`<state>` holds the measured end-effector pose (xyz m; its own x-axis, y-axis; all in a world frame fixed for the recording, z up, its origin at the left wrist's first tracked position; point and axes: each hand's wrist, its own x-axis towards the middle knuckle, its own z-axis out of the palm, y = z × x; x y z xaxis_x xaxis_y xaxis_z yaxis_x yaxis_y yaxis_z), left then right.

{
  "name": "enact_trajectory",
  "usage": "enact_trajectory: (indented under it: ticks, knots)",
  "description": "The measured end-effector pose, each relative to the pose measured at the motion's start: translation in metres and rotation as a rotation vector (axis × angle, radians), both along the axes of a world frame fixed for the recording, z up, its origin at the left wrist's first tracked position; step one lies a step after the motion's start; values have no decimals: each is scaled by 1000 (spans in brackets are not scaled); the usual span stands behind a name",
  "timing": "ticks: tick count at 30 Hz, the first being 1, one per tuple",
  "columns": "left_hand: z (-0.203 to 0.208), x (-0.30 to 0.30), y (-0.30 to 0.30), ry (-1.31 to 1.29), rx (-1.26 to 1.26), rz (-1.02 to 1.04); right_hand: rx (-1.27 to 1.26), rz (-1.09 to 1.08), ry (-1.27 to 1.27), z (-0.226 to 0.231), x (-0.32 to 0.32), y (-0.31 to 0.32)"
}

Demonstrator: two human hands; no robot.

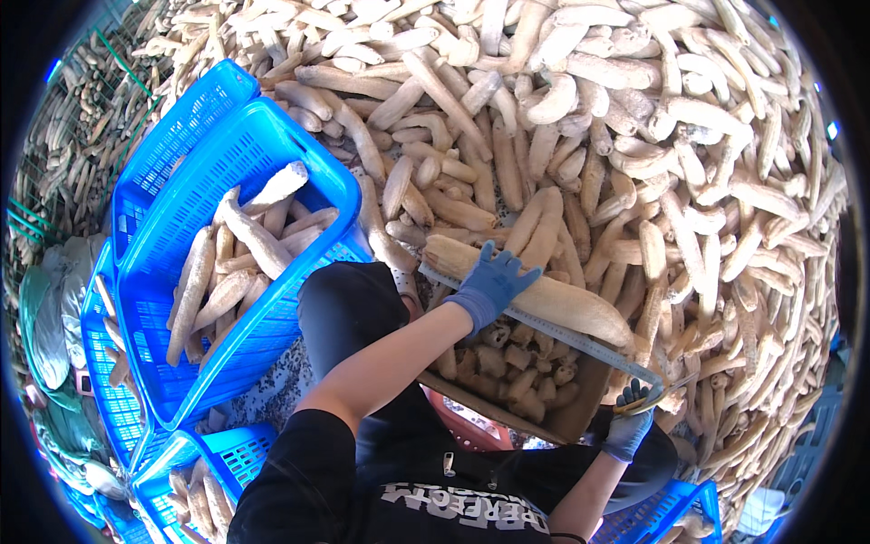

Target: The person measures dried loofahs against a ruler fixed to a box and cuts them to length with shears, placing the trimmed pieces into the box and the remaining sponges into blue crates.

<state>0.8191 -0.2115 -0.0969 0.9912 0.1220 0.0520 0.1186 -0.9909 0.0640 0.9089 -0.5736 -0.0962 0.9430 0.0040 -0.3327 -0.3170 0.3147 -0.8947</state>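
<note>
I see the left hand [494,286] with its grip spread apart over the large root [575,308], which lies along the far side of the box [589,392] of short pieces [521,363]. The right hand [630,431] has its grip clamped on a yellow-handled tool [654,397], near the right end of the ruler [589,346]. I think a loose left hand could let the root roll, and the tool could knock the ruler. Blue crates [272,127] stand left.

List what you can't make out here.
Head view:
Large gourd: middle hidden by the left hand.
Curved tool: grip partly hidden by the right hand.
Brown box: floor covered by short pieces.
Ruler: markings too small.
Lower-left crate: cut off by lower edge.
</note>
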Motion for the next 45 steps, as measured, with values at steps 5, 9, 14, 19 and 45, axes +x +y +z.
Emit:
enact_trajectory:
  ticks: [5,9,14,19,45]
  knots:
    - [-6,10,3,26,-11,-14,146,112,-24,-21,5,-21]
    - [-3,8,3,-4,6,-27,114,51,-29,-6,-1,2]
    - [12,12,-6,149,26,-34,120,-99,13,17,-5,12]
    - [22,18,-10,261,2,-24,105,-88,34,26,-13,15]
    - [105,-39,65,453,-445,-154,-981,458,-644,3,-40,76]
